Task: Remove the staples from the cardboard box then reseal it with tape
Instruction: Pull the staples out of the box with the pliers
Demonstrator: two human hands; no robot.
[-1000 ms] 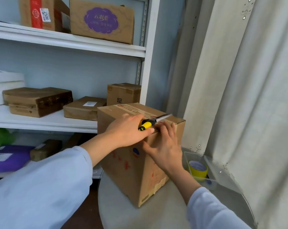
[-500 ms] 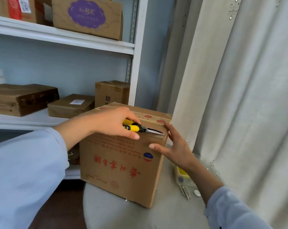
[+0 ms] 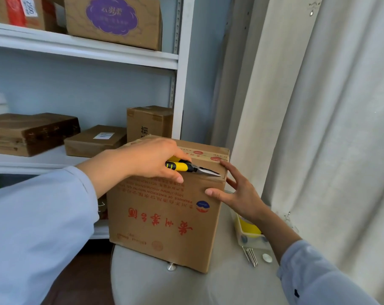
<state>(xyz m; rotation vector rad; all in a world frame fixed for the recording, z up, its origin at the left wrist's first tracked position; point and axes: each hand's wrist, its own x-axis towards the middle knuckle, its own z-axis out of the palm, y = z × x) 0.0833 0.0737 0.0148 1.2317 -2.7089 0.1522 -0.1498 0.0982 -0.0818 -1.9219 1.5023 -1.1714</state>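
Gripping yellow-handled pliers (image 3: pixel 187 167), the left hand (image 3: pixel 147 159) lays their pointed tip along the top front edge of the cardboard box (image 3: pixel 164 212), which stands on a round grey table (image 3: pixel 147 282). The right hand (image 3: pixel 237 194), fingers spread, steadies the box's right corner just beside that tip. If the pliers slip off the edge, the point could probably jab those fingers or tear the cardboard; no staple is discernible.

The cardboard box (image 3: pixel 164 208) is tan with red printed characters and a small blue-and-red round logo. The pliers (image 3: pixel 187 167) have yellow-and-black handles and silvery tips. Both sleeves (image 3: pixel 32 227) are pale blue, the curtain (image 3: pixel 318 106) off-white.
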